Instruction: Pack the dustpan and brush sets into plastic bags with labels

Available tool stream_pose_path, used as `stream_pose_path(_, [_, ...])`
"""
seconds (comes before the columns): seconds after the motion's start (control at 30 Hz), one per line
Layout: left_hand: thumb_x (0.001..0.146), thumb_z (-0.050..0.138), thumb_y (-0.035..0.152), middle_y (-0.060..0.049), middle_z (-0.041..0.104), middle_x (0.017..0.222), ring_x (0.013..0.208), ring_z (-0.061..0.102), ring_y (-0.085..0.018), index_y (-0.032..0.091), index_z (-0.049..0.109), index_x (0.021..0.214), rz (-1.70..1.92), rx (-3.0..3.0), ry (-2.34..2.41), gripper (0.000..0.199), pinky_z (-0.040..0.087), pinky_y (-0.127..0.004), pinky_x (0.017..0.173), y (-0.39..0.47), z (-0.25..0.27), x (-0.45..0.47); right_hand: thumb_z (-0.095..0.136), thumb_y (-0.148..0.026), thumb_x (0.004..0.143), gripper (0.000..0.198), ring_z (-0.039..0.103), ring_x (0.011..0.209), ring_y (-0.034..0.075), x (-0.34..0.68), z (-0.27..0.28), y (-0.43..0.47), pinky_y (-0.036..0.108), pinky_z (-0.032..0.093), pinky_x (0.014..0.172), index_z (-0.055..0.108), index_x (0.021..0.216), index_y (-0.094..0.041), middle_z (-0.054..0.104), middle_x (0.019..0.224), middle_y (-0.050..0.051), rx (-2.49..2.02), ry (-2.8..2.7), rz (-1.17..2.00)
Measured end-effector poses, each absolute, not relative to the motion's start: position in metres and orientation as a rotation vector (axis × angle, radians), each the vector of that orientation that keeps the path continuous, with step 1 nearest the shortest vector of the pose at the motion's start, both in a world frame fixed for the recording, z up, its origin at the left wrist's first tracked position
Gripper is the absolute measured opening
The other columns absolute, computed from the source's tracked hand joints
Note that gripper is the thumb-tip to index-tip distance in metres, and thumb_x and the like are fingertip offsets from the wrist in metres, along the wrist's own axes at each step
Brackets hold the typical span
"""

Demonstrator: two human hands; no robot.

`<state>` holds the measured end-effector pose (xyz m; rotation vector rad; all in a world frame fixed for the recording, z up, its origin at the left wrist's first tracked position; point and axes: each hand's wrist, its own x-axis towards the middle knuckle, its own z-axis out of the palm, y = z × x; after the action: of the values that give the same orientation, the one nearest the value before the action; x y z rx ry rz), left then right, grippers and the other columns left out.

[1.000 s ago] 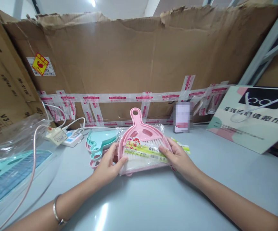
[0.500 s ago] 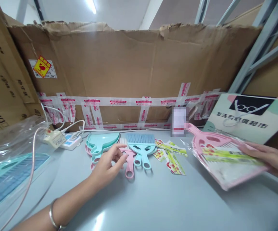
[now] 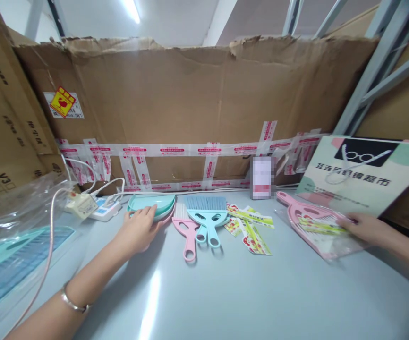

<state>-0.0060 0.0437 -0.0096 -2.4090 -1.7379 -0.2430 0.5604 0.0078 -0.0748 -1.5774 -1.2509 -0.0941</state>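
Note:
My left hand [image 3: 140,229] reaches to the stack of dustpans [image 3: 157,203], with a mint one on top and a pink edge beneath. Its fingers are curled over the handle end, which they mostly hide. At the right, my right hand [image 3: 362,229] grips the edge of a pink dustpan-and-brush set [image 3: 291,212] in a clear bag, with a printed green-yellow card inside. Between the hands lie a pink brush [image 3: 189,243] and mint brushes [image 3: 209,218] with blue bristles. Several printed cards [image 3: 256,236] lie fanned out beside them.
At the left are a bagged mint dustpan and brush [image 3: 20,255], a charging cable [image 3: 50,236] and a power strip [image 3: 105,209]. A tall taped cardboard sheet [image 3: 176,99] closes off the back. A pixelated upright object [image 3: 262,177] and a printed bag [image 3: 360,174] stand at the right rear.
My left hand has moved left from above the pink brush onto the dustpan stack, fingers closing over it. My right hand has lowered the bagged pink set toward the table.

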Motion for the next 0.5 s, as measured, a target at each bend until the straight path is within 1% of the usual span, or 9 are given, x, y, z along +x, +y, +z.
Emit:
stream_pose_path(0.07, [0.089, 0.03, 0.035, -0.017, 0.061, 0.11, 0.1, 0.056, -0.032, 0.013, 0.052, 0.114, -0.202, -2.389, -1.764, 0.04, 0.038, -0.045, 0.081, 0.043, -0.006, -0.006, 0.074, -0.023, 0.043, 0.018, 0.035, 0.033, 0.014, 0.56, -0.083, 0.012, 0.035, 0.024, 0.043, 0.055, 0.042, -0.022, 0.044, 0.039, 0.003, -1.794, -1.273, -0.249])
stream_pose_path(0.13, [0.088, 0.031, 0.032, -0.014, 0.064, 0.102, 0.094, 0.058, -0.029, 0.016, 0.056, 0.105, -0.194, -2.364, -1.731, 0.034, 0.038, -0.04, 0.076, 0.042, -0.002, -0.006, 0.071, -0.03, 0.05, 0.016, 0.038, 0.042, 0.017, 0.555, -0.085, 0.011, 0.037, 0.024, 0.047, 0.057, 0.054, -0.023, 0.047, 0.05, 0.005, -1.975, -1.266, -0.481])
stream_pose_path(0.2, [0.085, 0.037, 0.024, -0.011, 0.065, 0.092, 0.087, 0.059, -0.026, 0.018, 0.06, 0.094, -0.173, -2.351, -1.66, 0.025, 0.037, -0.037, 0.074, 0.041, 0.0, -0.007, 0.067, -0.031, 0.054, 0.017, 0.044, 0.051, 0.022, 0.546, -0.083, 0.008, 0.039, 0.027, 0.051, 0.057, 0.066, -0.025, 0.048, 0.059, 0.007, -2.002, -1.282, -0.614])
stream_pose_path(0.27, [0.081, 0.04, 0.015, -0.009, 0.065, 0.084, 0.08, 0.059, -0.025, 0.018, 0.061, 0.082, -0.12, -2.325, -1.575, 0.022, 0.036, -0.036, 0.072, 0.038, 0.001, -0.009, 0.065, -0.028, 0.056, 0.018, 0.051, 0.064, 0.029, 0.53, -0.074, 0.003, 0.044, 0.031, 0.057, 0.055, 0.07, -0.027, 0.049, 0.064, 0.007, -1.931, -1.309, -0.612])
stream_pose_path(0.3, [0.08, 0.04, 0.012, -0.009, 0.064, 0.081, 0.077, 0.059, -0.025, 0.018, 0.061, 0.077, -0.097, -2.3, -1.535, 0.022, 0.035, -0.037, 0.071, 0.036, 0.003, -0.01, 0.064, -0.028, 0.058, 0.017, 0.053, 0.074, 0.033, 0.519, -0.067, 0.001, 0.047, 0.033, 0.063, 0.054, 0.073, -0.027, 0.05, 0.069, 0.008, -1.875, -1.318, -0.607])
stream_pose_path(0.37, [0.079, 0.04, 0.008, -0.009, 0.064, 0.078, 0.076, 0.058, -0.025, 0.019, 0.059, 0.072, -0.07, -2.234, -1.456, 0.023, 0.034, -0.039, 0.072, 0.031, 0.008, -0.013, 0.058, -0.03, 0.067, 0.016, 0.05, 0.097, 0.04, 0.49, -0.048, -0.005, 0.052, 0.033, 0.077, 0.054, 0.082, -0.028, 0.054, 0.084, 0.011, -1.734, -1.344, -0.626])
stream_pose_path(0.4, [0.078, 0.04, 0.007, -0.009, 0.064, 0.077, 0.076, 0.058, -0.026, 0.019, 0.058, 0.071, -0.076, -2.208, -1.417, 0.023, 0.033, -0.041, 0.072, 0.028, 0.012, -0.014, 0.052, -0.029, 0.073, 0.016, 0.045, 0.109, 0.04, 0.473, -0.038, -0.008, 0.053, 0.032, 0.085, 0.053, 0.089, -0.028, 0.054, 0.095, 0.012, -1.657, -1.364, -0.665])
stream_pose_path(0.43, [0.078, 0.04, 0.006, -0.009, 0.063, 0.076, 0.075, 0.057, -0.026, 0.019, 0.058, 0.071, -0.095, -2.181, -1.388, 0.023, 0.033, -0.042, 0.072, 0.025, 0.017, -0.015, 0.048, -0.027, 0.077, 0.018, 0.043, 0.113, 0.04, 0.455, -0.026, -0.011, 0.052, 0.03, 0.09, 0.051, 0.094, -0.026, 0.054, 0.101, 0.012, -1.57, -1.398, -0.712])
stream_pose_path(0.5, [0.078, 0.039, 0.005, -0.008, 0.063, 0.072, 0.075, 0.057, -0.027, 0.019, 0.057, 0.071, -0.158, -2.135, -1.335, 0.023, 0.032, -0.045, 0.074, 0.019, 0.028, -0.017, 0.049, -0.025, 0.078, 0.017, 0.048, 0.109, 0.037, 0.417, -0.005, -0.015, 0.051, 0.033, 0.092, 0.051, 0.095, -0.024, 0.055, 0.101, 0.012, -1.396, -1.525, -0.759])
